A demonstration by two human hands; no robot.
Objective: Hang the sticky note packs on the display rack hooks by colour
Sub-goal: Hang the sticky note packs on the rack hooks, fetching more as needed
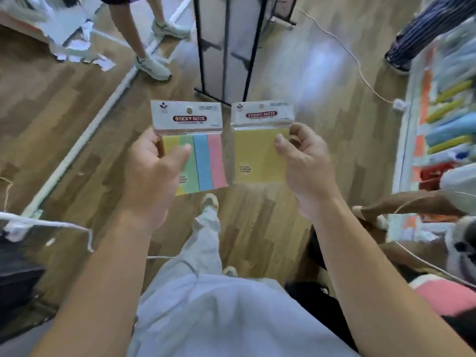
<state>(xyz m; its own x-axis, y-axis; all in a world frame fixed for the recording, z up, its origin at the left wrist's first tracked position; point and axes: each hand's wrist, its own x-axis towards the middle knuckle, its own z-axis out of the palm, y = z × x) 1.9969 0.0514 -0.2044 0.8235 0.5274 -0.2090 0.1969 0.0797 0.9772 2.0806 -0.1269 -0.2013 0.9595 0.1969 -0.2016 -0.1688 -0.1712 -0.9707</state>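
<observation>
Left of display rack [438, 119], striped pack [203, 161] pinched in left hand [152, 171] fingers [180, 153], yellow pack [257, 155] in right hand [306, 166]; hang holes [189, 110] should be kept uncovered.

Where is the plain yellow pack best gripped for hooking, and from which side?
Its right edge just below the header card, from the right, as the right hand pinches the yellow pack; that likely leaves the punched hole on top free for hanging.

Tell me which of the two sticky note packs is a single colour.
The plain yellow pack, pinched by the right hand. The striped pack, held in the left hand, shows four bands: yellow, green, blue and pink.
</observation>
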